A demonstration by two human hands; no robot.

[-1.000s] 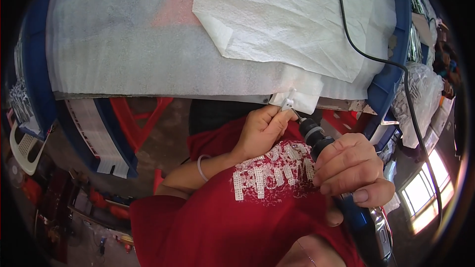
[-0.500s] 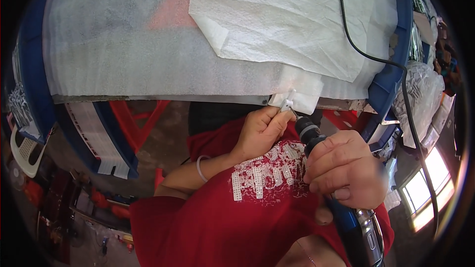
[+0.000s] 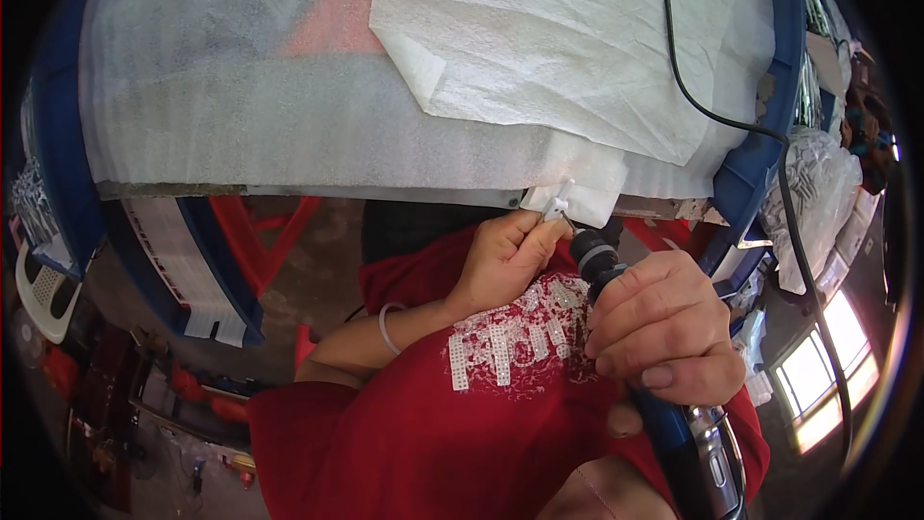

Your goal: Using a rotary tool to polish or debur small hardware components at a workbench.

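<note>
My left hand is closed at the near edge of the table, pinching a small white and metallic piece between thumb and fingers. My right hand wraps around a corded-looking electric screwdriver with a blue and black body and a silvery lever. Its black chuck points up and left, and the thin bit reaches toward the piece in my left hand. Whether the bit touches it is too small to tell. Under the piece lies a folded white foam pad.
White foam sheeting covers the table, with a loose white sheet on top. A black cable runs down the right side. Blue bins flank the table, and a clear plastic bag of metallic parts sits at right.
My right hand and the screwdriver have shifted very slightly left, and the hand has turned a little. My left hand keeps its pinch on the small piece.
</note>
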